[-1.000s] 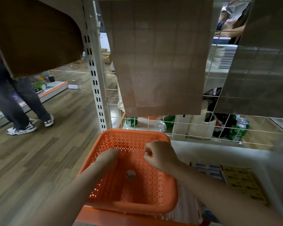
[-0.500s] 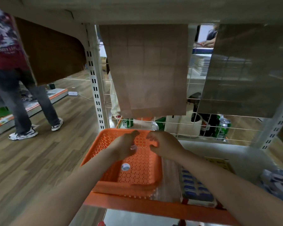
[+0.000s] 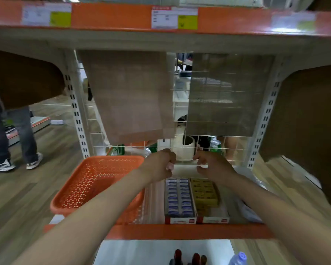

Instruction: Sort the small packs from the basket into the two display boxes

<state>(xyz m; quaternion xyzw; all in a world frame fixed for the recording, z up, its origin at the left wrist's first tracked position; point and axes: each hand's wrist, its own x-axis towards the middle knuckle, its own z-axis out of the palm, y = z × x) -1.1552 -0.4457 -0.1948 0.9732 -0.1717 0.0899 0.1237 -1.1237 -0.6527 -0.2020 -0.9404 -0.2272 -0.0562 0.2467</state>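
The orange perforated basket [image 3: 96, 188] stands at the left of the shelf, and no packs show inside it. To its right stand two display boxes side by side: one with blue packs [image 3: 179, 197] and one with yellow packs [image 3: 204, 194]. My left hand [image 3: 159, 163] hovers above the far end of the blue box, with its fingers closed on a small pale pack [image 3: 169, 166] that only partly shows. My right hand [image 3: 213, 166] hovers above the far end of the yellow box, fingers curled and apart, with nothing visible in it.
A white wire grid [image 3: 180, 148] backs the shelf, with green cans [image 3: 215, 146] behind it. The upper shelf's orange edge [image 3: 111, 16] hangs close overhead. A person's legs [image 3: 11, 142] stand at the left. Bottles [image 3: 237, 259] sit on the level below.
Both hands moved right, from over the basket to above the far ends of the display boxes. The view tilted up and shifted right, so the upper shelf's edge now shows.
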